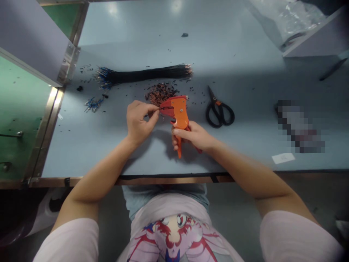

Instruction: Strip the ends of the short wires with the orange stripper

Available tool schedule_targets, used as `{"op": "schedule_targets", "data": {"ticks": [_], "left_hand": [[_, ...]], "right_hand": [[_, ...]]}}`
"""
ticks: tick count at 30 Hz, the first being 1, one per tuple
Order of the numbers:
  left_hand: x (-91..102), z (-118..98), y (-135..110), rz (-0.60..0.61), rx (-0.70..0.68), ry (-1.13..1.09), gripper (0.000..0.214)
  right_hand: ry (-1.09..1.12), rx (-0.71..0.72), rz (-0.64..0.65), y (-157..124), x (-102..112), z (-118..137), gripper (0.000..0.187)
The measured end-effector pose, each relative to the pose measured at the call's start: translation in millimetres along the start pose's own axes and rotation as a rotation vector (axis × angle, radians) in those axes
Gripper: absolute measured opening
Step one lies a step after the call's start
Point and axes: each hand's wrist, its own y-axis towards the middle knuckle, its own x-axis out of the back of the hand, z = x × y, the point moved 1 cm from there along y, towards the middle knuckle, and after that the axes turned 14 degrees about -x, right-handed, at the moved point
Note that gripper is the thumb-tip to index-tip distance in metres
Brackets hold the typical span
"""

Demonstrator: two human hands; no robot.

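Observation:
My right hand [188, 135] is wrapped round the handles of an orange and red wire stripper [180, 113], whose jaws point left. Between thumb and forefinger, my left hand [142, 119] pinches something small and dark at the mouth of those jaws; it looks like a wire end, mostly hidden by the fingers. Just behind the tool lies a heap of copper-coloured and black scraps [160, 93]. Farther back, a long bundle of black wires [144, 75] lies across the table, with blue ends on the left and bare copper ends on the right.
Black-handled scissors [220, 112] lie right of the stripper. A small pile of blue-ended pieces [93, 104] sits at the left. A white paper slip [283, 158] and a blurred-out object [300, 127] are at the right. Panels stand at both sides, with clear plastic bags [294, 18] at the back right.

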Motion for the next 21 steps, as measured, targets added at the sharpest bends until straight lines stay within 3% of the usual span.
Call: {"op": "schedule_targets", "data": {"ticks": [14, 21], "left_hand": [[6.0, 0, 4, 0.069, -0.085, 0.064, 0.008], [9.3, -6, 7, 0.038, -0.121, 0.067, 0.009]], "right_hand": [[-0.137, 0.036, 0.067, -3, 7, 4, 0.032], [-0.186, 0.059, 0.104, -4, 10, 5, 0.033]]}}
